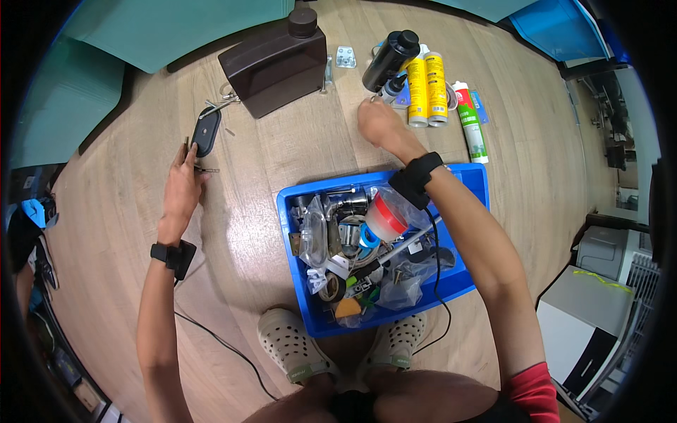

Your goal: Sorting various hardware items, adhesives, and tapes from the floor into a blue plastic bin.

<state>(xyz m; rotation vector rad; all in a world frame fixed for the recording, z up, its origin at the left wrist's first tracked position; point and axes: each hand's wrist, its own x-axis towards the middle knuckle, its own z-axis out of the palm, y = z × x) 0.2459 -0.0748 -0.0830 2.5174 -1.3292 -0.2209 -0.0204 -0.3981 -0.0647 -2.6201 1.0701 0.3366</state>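
Observation:
My left hand is low over the floor at the left, with slender metal pieces showing between its fingers and by its thumb. Its fingertips meet the near end of a dark oval pad. My right hand reaches past the blue bin with its fingers curled down. A small glint of metal shows at its fingertips, though the hand hides most of what is there. Just beyond stands a small bottle with a pointed black nozzle. Two yellow cartridges lie to the right.
The blue plastic bin, full of tapes, bags and hardware, sits before my feet. A dark brown jug, a black bottle, a metal bracket and a green-and-red sealant tube are farther off. Cables run from both wristbands.

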